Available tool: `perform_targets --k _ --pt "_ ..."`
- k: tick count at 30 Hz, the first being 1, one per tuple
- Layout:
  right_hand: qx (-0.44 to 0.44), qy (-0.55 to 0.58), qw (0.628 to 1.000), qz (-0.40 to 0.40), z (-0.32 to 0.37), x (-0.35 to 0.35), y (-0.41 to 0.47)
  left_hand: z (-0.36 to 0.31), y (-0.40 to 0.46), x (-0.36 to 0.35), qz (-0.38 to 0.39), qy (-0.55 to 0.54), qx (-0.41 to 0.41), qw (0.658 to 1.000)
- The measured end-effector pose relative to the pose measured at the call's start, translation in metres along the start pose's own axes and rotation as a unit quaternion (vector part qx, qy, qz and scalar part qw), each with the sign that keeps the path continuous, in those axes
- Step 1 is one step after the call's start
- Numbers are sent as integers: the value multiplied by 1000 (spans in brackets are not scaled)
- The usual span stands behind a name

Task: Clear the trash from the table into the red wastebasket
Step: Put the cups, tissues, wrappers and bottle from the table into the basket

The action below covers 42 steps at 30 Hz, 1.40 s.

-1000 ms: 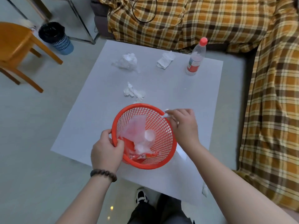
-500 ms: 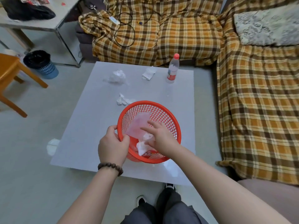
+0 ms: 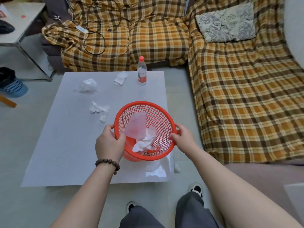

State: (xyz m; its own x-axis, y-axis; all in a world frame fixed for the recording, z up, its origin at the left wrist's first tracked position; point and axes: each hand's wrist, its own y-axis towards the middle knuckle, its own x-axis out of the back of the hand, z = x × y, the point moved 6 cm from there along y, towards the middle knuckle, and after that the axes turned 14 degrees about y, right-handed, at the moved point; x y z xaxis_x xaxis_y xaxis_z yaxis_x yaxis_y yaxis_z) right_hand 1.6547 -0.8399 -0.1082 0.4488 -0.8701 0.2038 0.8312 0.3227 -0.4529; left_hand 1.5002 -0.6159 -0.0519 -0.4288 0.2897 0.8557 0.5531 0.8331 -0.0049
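The red wastebasket (image 3: 158, 116) is tilted toward me over the near right part of the white table (image 3: 65, 145). My left hand (image 3: 109, 143) grips its left rim and my right hand (image 3: 182, 137) grips its right rim. Inside lie a pink plastic piece, white tissue and a red wrapper. On the table remain a crumpled clear plastic bag (image 3: 87, 86), a folded tissue (image 3: 120, 78), a torn tissue (image 3: 98, 110) and a plastic bottle with a red cap (image 3: 142, 72).
A plaid-covered sofa (image 3: 238, 96) wraps the far and right sides of the table, with a cable and a grey cushion (image 3: 227, 22) on it. A dark bin (image 3: 11, 83) and a metal-legged side table (image 3: 19, 30) stand at the left. A white scrap (image 3: 176, 167) lies on the floor by the table's near right corner.
My right hand dropped a tissue into the basket, then came out and took hold of the right rim. The view lifted, so more of the sofa shows.
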Motion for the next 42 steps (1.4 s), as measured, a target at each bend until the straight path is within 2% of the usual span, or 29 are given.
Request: perform_targets --k 5,12,18,25,32,36,42 --pt "19 8 1000 -3 -12 75 35 -65 -16 -51 -5 18 0 1000" --pt "90 -44 995 12 10 209 92 -183 -47 -113 -23 3 35 999" --pt "104 -52 992 51 31 245 144 -228 -40 -139 -32 -6 70 997" --pt "91 -54 987 123 48 203 199 -212 -13 -141 -59 -9 157 986" --pt "87 -92 967 220 87 113 279 -175 52 -149 -100 -27 241 965" --pt "134 -161 937 281 123 47 328 -144 98 -153 -123 -60 318 938" --pt "172 -262 866 390 173 -42 373 -120 146 -138 -158 -46 420 893"
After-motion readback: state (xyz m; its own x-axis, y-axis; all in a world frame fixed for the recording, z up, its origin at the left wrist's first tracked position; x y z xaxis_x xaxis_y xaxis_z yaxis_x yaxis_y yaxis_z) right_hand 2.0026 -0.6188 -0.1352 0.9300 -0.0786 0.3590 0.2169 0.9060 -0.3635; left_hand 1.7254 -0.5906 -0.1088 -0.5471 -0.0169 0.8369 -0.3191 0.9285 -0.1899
